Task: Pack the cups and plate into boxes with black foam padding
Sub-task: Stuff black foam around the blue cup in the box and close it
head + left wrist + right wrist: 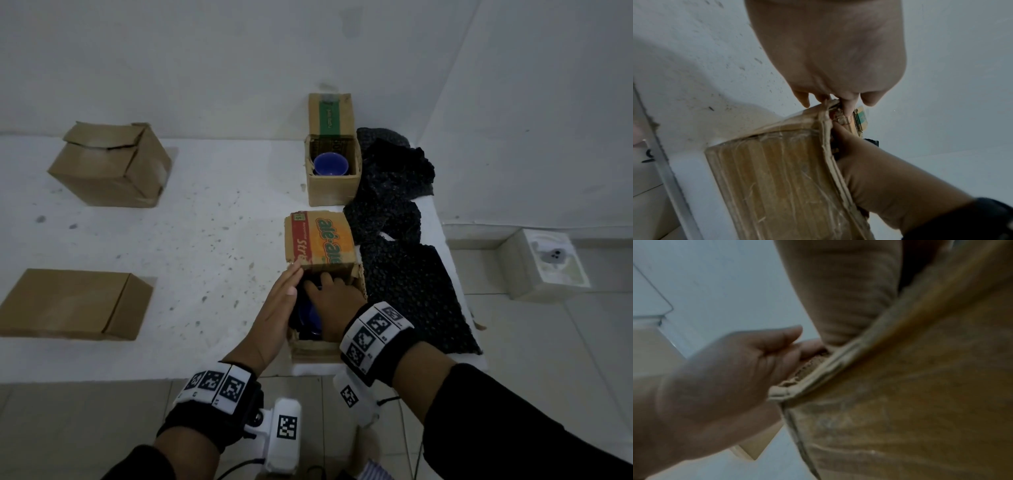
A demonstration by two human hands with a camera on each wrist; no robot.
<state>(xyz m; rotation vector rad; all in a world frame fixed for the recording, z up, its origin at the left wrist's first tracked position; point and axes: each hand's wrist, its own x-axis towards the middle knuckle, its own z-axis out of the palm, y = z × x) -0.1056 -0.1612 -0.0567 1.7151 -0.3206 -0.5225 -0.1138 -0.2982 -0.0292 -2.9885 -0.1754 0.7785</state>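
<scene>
The near cardboard box (317, 347) stands open, its orange printed flap (322, 241) raised at the far side. My left hand (286, 296) lies flat along the box's left wall, fingers straight, tips at the flap's edge. My right hand (330, 301) reaches down into the box, fingers spread over a blue dish (310, 318) that sits in black foam. Most of the dish is hidden, so cup or plate cannot be told. The far open box (334, 190) holds a blue cup (330, 164). The wrist views show the box wall (777, 178) (920, 386) close up.
Loose black foam sheets (411, 291) lie to the right of both boxes, reaching the table's right edge. Two shut cardboard boxes (109, 164) (72, 305) sit at the left. A white box (544, 263) stands on the tiled floor at the right.
</scene>
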